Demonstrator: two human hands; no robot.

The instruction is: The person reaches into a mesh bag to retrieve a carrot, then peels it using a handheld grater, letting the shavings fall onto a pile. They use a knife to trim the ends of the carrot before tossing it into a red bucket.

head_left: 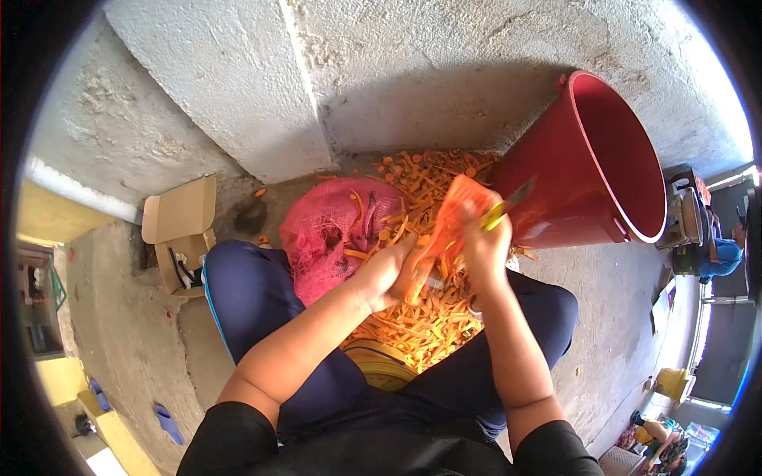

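Observation:
My left hand [386,272] is closed around the lower end of a carrot [418,274]. A broad bright-orange shape [464,198], smeared by motion, extends from it up toward my right hand. My right hand [486,238] grips a knife [494,215] by its yellow handle, with the blade angled up and right, away from the carrot. Beneath both hands lies a heap of carrot strips and slices [432,317], spread between my legs and back to the wall. Left of the heap is a pink mesh sack [329,226] with carrot pieces on it.
A large red bucket [548,170] leans at the right, its mouth facing right. At the left is an open cardboard box [178,210]. A yellow rounded object [377,365] shows between my legs. A blue slipper [168,424] lies on the floor. Other people [722,255] are at the far right.

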